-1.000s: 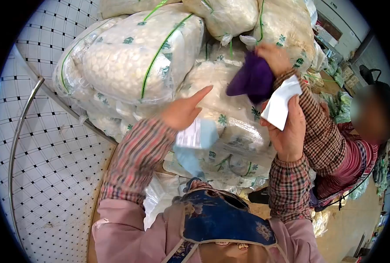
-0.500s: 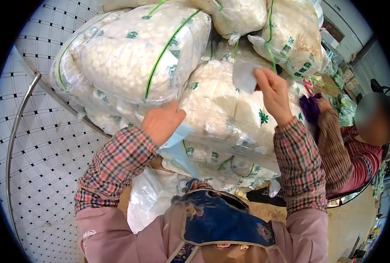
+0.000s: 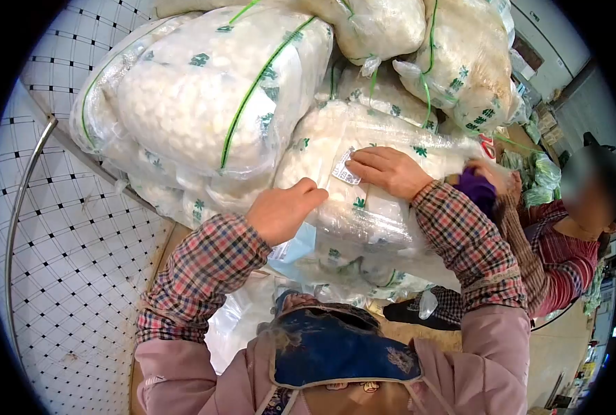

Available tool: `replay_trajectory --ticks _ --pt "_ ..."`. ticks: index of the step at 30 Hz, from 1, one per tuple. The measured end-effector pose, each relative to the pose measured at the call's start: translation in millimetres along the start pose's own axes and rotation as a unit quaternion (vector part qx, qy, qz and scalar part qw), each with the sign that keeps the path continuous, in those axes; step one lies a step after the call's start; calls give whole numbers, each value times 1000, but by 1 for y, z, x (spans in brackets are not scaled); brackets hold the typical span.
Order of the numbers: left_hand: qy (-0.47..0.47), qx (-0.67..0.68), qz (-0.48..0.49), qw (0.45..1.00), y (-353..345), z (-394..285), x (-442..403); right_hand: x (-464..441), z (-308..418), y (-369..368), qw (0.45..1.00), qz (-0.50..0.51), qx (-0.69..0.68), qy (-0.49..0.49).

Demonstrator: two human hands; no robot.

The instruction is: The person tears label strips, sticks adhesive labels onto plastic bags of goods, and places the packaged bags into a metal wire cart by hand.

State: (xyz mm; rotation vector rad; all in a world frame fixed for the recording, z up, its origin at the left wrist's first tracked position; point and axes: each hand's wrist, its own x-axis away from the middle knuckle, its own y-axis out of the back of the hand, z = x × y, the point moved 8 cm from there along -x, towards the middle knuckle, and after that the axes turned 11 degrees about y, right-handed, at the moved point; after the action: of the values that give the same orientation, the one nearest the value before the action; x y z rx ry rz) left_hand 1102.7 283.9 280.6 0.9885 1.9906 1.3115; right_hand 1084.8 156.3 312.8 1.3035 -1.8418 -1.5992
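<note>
A white printed label (image 3: 345,168) lies against a clear plastic bag (image 3: 315,152) full of pale white pieces. The fingers of my right hand (image 3: 391,171) are stretched over the label's right edge, pressing on it. To the left, my left hand (image 3: 284,213) is closed, thumb and forefinger together near the bag's front left side. A light blue sheet (image 3: 300,245) hangs from under that hand; the fingers around it are partly hidden.
More stuffed bags with green ties stand behind, including a large bag (image 3: 183,104) at left. A metal rail (image 3: 19,207) curves at the far left. At right, a co-worker (image 3: 564,256) holds purple cloth (image 3: 475,190) close to my right arm.
My right hand has come down and left, bringing the label from the air onto the bag. My left hand has shifted right and slightly down with the blue sheet.
</note>
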Motion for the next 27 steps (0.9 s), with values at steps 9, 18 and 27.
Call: replay_trajectory --ticks 9,18,27 --pt "-25 56 -46 997 7 -2 6 -5 21 -12 985 134 -99 -35" --pt "140 651 -25 746 -6 42 74 -22 51 19 980 166 -11 -105" --pt "100 741 -137 649 -31 11 94 -12 92 -24 594 -323 -628 -385"
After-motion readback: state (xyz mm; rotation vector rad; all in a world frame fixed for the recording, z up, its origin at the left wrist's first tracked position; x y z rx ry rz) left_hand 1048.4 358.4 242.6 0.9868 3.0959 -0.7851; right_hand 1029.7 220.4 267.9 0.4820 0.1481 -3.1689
